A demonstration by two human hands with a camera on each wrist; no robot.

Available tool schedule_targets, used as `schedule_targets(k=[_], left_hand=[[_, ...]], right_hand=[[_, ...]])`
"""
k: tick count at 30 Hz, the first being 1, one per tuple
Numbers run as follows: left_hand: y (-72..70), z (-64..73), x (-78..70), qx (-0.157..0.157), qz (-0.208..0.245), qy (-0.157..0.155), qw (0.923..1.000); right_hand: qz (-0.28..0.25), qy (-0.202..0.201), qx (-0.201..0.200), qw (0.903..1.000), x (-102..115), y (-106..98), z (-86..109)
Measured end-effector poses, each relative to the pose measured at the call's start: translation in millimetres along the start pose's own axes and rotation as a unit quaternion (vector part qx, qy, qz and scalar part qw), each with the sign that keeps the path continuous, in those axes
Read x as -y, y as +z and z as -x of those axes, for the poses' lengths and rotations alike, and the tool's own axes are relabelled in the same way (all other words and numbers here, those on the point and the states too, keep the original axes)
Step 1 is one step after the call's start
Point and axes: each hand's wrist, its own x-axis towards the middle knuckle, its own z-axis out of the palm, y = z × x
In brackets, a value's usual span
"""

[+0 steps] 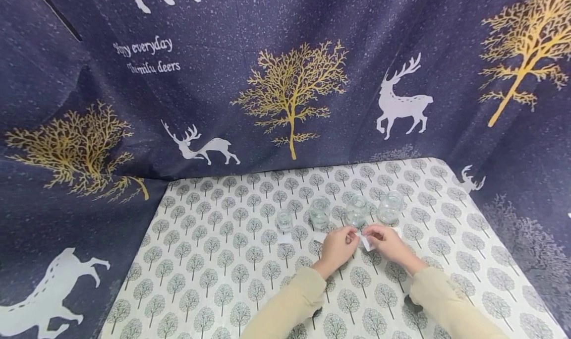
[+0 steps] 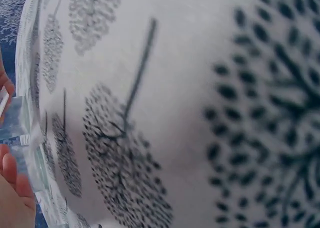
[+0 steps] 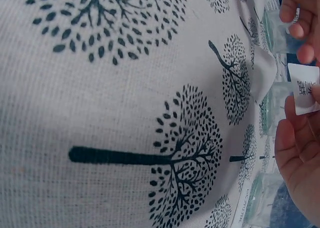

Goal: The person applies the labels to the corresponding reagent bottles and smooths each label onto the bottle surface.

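In the head view my right hand (image 1: 391,244) pinches a small white paper label (image 1: 368,243) between thumb and fingers. Dark printed characters show on this label (image 3: 304,87) in the right wrist view. My left hand (image 1: 337,249) is just to the left, its fingers loosely bent near the label's edge. Nothing is visibly held in the left hand (image 2: 16,193) in the left wrist view. Right behind the hands stands a clear glass jar (image 1: 357,210). Another glass jar (image 1: 390,208) stands to its right, and a third jar (image 1: 319,212) to its left.
A smaller glass jar (image 1: 284,220) stands at the left end of the row, a white paper slip (image 1: 284,238) before it. Another slip (image 3: 242,208) lies by the rightmost jar. Beneath is a tree-print tablecloth (image 1: 214,259); a dark blue deer-print curtain (image 1: 214,96) hangs behind.
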Motion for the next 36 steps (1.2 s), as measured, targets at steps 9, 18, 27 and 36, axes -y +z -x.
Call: schedule_targets(k=[9, 18, 27, 36], left_hand=[[0.5, 0.1, -4.7, 0.015, 0.066, -0.007, 0.9977], [1.1, -0.1, -2.9, 0.026, 0.068, -0.010, 0.9973], [0.8, 2.0, -4.5, -0.037, 0.119, -0.035, 0.9916], [4.1, -0.8, -3.0, -0.075, 0.191, -0.071, 0.9762]], right_hand=[[0.012, -0.010, 0.009, 0.9998, -7.9, 5.1, -1.3], [-0.010, -0.001, 0.015, 0.9998, -4.8, 6.6, -0.9], [-0.030, 0.029, 0.013, 0.9991, -8.0, 5.7, 0.1], [-0.082, 0.062, 0.013, 0.9946, -12.6, 7.3, 0.1]])
